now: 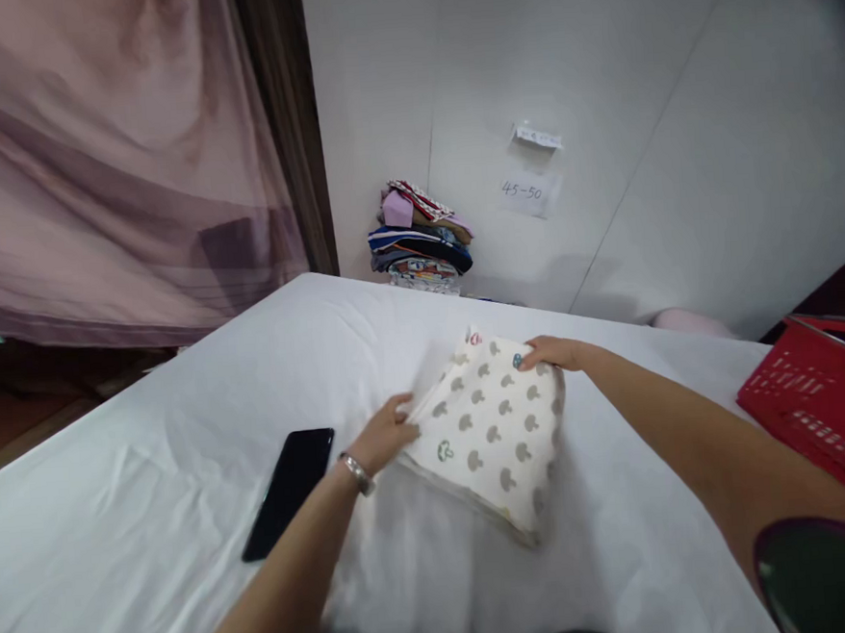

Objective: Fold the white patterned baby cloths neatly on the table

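Note:
A folded white cloth (492, 423) printed with grey mushrooms and a few coloured ones is held between my two hands over the bed. My left hand (385, 433), with a silver bracelet at the wrist, pinches its left edge. At the upper right corner my right hand (552, 354) grips the cloth, thumb on top and the other fingers mostly hidden. The lower edge shows several layers. Left of my left forearm lies a black phone (290, 492), screen up, on the white sheet (207, 447).
A stack of folded clothes (421, 235) stands beyond the sheet's far edge, against the white wall (391, 68). A paper (526, 192) there reads "45-50". A red perforated basket (826, 404) is at the right. A pink curtain (115, 164) hangs at the left.

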### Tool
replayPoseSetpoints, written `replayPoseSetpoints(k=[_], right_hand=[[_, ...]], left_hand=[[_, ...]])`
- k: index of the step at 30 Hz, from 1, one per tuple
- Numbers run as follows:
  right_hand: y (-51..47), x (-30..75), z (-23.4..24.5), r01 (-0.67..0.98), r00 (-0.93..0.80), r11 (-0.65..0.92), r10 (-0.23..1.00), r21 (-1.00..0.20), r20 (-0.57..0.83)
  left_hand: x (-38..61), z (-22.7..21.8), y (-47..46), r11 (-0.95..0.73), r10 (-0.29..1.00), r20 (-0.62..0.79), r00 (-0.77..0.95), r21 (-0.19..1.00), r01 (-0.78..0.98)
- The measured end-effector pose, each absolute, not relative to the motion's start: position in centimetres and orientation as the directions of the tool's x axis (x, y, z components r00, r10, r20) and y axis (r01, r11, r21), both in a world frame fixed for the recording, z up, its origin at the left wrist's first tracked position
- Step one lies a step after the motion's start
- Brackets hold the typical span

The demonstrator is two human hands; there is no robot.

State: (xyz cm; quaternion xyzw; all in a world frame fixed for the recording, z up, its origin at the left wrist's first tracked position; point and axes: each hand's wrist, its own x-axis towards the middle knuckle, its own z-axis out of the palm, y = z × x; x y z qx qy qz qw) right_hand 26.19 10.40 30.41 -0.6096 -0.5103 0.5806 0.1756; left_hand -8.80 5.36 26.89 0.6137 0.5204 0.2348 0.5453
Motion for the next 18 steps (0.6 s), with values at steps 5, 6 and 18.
replayPoseSetpoints(k=[5, 6, 18], right_hand=[[10.9, 27.8, 35.5, 0.330, -0.024, 0.053, 0.999, -0.943, 0.048], [10.9, 28.1, 35.9, 0.352, 0.009, 0.155, 0.986, -0.923, 0.169], [2.9, 28.3, 19.5, 0.553, 0.128, 0.074, 0.977, -0.830, 0.172]], left_hand=[[-8.3, 36.2, 8.3, -0.441, 0.897, 0.290, 0.334, 0.645, 0.624], [-7.9, 37.4, 8.5, -0.526, 0.847, 0.398, 0.353, 0.525, 0.670], [-5.8, 22.5, 3.0, -0.831, 0.527, 0.337, 0.780, 0.013, 0.556]])
